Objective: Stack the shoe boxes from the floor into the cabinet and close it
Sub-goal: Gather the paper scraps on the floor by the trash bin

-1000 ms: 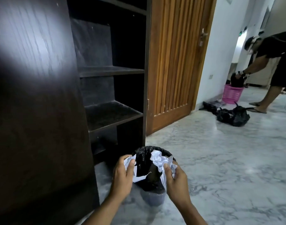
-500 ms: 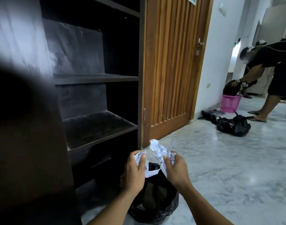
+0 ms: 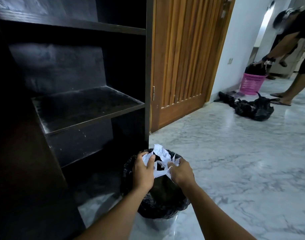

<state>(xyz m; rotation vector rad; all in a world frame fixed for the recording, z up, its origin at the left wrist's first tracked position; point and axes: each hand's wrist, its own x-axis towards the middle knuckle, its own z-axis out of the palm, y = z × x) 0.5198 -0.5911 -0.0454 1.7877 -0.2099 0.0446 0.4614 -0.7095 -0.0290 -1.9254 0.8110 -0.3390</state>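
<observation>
Item: crumpled paper (image 3: 161, 159), clenched in both grips, left hand (image 3: 143, 172) & right hand (image 3: 180, 171), over near bin (image 3: 155, 201). Cabinet (image 3: 89, 103) left, open; shoe boxes not seen. Risk: scraps dropped beside bin.

One head-worn camera looks forward and down, close over the bin (image 3: 158, 205), beside the open cabinet (image 3: 89, 108).

Bin (image 3: 155, 210) right of cabinet (image 3: 89, 108), before door (image 3: 183, 58)
</observation>
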